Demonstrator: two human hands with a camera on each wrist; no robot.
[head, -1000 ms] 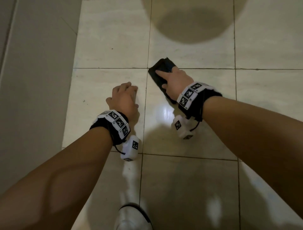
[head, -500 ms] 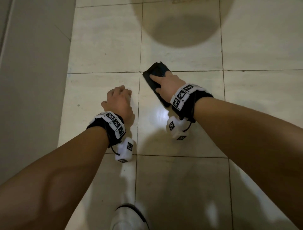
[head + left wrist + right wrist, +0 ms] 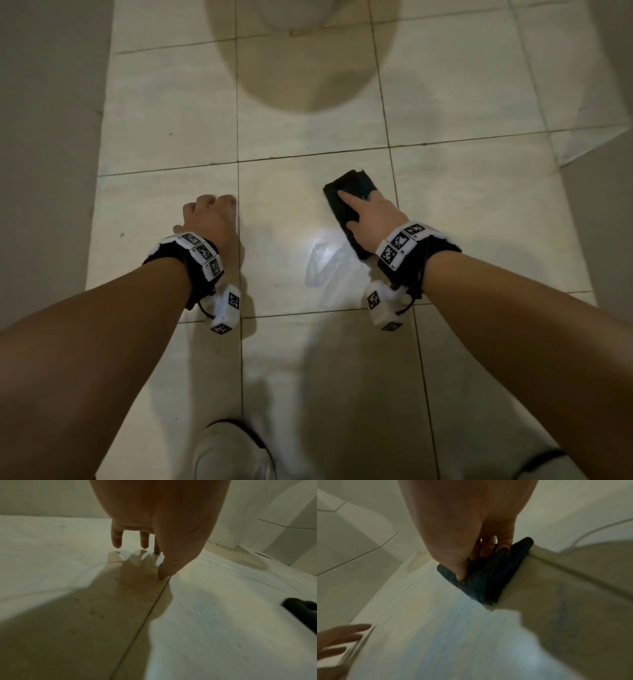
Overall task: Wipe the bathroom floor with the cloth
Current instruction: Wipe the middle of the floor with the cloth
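Observation:
A dark folded cloth [image 3: 352, 185] lies flat on the pale floor tiles [image 3: 164, 130], near a grout line. My right hand [image 3: 371, 214] presses down on top of it, index finger stretched along it. In the right wrist view the thumb and fingers [image 3: 488, 550] bear on the cloth [image 3: 484, 585]. My left hand [image 3: 210, 214] is propped on the floor to the left and holds nothing. Its fingertips [image 3: 117, 545] reach down to the tile, and the cloth [image 3: 302, 609] shows at the right edge of the left wrist view.
Walls [image 3: 44, 137] close in on the left and on the right [image 3: 603, 222]. A white rounded fixture base [image 3: 298, 13] stands at the far end, casting a round shadow. My white shoe [image 3: 233, 452] is at the bottom. A wet glare [image 3: 322, 246] lies between the hands.
My right hand has slid the cloth to the right across the tile, away from the left hand. The left hand has stayed propped in the same spot.

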